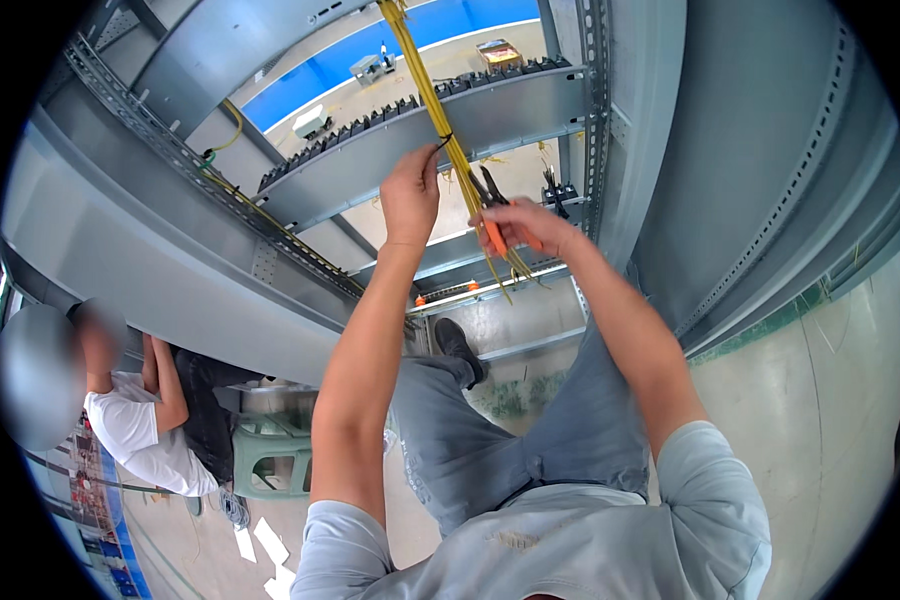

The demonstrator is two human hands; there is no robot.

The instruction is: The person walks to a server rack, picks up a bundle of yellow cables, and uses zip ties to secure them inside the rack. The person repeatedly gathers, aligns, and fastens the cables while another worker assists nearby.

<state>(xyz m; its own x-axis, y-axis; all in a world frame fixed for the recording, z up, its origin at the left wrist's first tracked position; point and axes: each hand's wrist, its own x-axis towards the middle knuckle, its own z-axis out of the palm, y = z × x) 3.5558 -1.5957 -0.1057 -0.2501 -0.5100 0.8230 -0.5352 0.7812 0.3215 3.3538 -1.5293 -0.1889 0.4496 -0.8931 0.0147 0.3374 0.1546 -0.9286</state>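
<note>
A bundle of yellow wires (420, 75) runs down through the metal cabinet frame, its loose ends fanning out below. Around it sits a black cable tie (446, 140). The fingertips of my left hand (410, 197) are pinched on the tie's tail, left of the bundle. Lower and to the right, my right hand (535, 228) is wrapped round the orange handles of cutting pliers (492, 190). Their dark jaws point upward, close beside the wires. Whether the right fingers also touch the wires, I cannot tell.
Metal crossbars (530, 100) carry a row of black blocks (370, 120). A perforated upright (596, 90) stands at the right. Another person (150, 420) sits at the left by a green plastic stool (270, 450). White sheets (270, 540) lie on the floor.
</note>
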